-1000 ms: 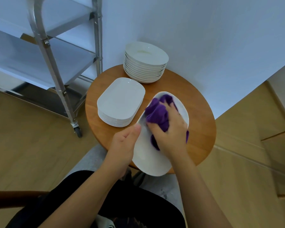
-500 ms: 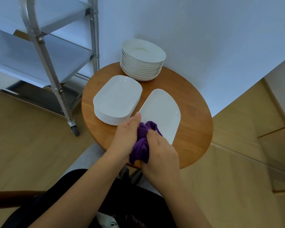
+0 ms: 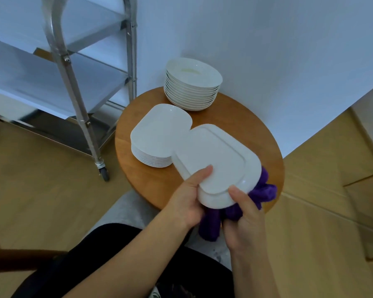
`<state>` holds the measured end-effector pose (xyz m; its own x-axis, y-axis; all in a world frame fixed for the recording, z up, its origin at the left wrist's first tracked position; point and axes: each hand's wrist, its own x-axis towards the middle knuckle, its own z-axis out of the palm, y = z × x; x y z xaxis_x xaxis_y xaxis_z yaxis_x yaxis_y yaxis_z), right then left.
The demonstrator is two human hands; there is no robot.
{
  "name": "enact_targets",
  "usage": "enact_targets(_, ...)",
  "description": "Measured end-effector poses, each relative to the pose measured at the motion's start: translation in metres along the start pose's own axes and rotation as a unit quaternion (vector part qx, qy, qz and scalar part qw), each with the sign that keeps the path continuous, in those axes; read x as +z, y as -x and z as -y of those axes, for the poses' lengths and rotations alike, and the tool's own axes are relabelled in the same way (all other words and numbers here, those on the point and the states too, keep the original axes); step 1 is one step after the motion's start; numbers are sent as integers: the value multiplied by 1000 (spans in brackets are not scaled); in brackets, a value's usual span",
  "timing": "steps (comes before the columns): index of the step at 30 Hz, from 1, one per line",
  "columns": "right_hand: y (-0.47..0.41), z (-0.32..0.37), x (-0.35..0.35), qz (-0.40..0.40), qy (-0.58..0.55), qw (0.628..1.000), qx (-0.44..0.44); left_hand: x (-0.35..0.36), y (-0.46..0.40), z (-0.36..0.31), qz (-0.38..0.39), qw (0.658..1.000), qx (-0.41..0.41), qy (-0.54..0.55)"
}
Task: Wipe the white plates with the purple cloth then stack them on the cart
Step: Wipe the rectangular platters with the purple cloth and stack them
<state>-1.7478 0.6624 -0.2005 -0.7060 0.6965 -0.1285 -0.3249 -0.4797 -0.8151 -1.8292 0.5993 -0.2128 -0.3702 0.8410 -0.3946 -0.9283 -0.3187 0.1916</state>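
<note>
A white rectangular plate (image 3: pixel 215 160) is turned underside up above the round wooden table (image 3: pixel 235 117). My left hand (image 3: pixel 187 198) grips its near left edge, thumb on top. My right hand (image 3: pixel 243 220) holds the near right corner with the purple cloth (image 3: pixel 265 190) bunched under the plate and hanging below it. A stack of white rectangular plates (image 3: pixel 157 136) sits on the table's left side. A stack of white round plates (image 3: pixel 192 82) stands at the back by the wall. The metal cart (image 3: pixel 73 67) stands to the left.
The cart's shelves (image 3: pixel 30 80) look bare, and its caster wheel (image 3: pixel 103 173) sits close to the table's left edge. A white wall runs behind the table. Wooden floor lies left and right. My knees are under the table's near edge.
The plate lay face up on the table while my right hand wiped it. Both hands have since lifted and flipped it underside up, and the cloth has gone beneath it.
</note>
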Motion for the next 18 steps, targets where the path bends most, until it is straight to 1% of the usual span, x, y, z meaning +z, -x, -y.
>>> enact_targets(2,4,-2,-6,-16,29,999,24,-3,-2,-5,-9,1000,18,-6)
enact_targets(3,6,-3,-9,-41,38,998,31,-4,-2,-9,-9,999,31,-25)
enact_targets(5,9,-4,-13,-115,31,992,32,-1,1,-18,-11,993,62,-95)
enact_targets(7,8,-1,-17,-181,19,983,-14,1,4,-28,-22,977,90,-190)
enact_targets(8,7,4,-17,-192,16,980,-53,4,8,-35,-28,967,97,-234)
enact_targets(9,5,11,-15,-187,20,977,-97,6,11,-43,-34,954,100,-282)
enact_targets(11,0,26,-10,-142,71,972,-171,8,16,-57,-44,921,86,-377)
enact_targets(12,-3,34,-6,-113,122,967,-194,10,18,-61,-40,901,63,-427)
enact_targets(14,-12,46,6,-39,243,943,-223,13,21,-63,-11,857,-4,-516)
enact_targets(15,-17,52,14,13,304,924,-231,15,22,-62,11,837,-38,-545)
enact_targets(16,-23,57,22,74,374,893,-239,16,23,-61,34,824,-63,-562)
enact_targets(17,-29,60,29,138,455,846,-240,17,24,-60,55,816,-76,-570)
enact_targets(18,-35,62,34,197,545,784,-222,19,26,-59,71,808,-78,-580)
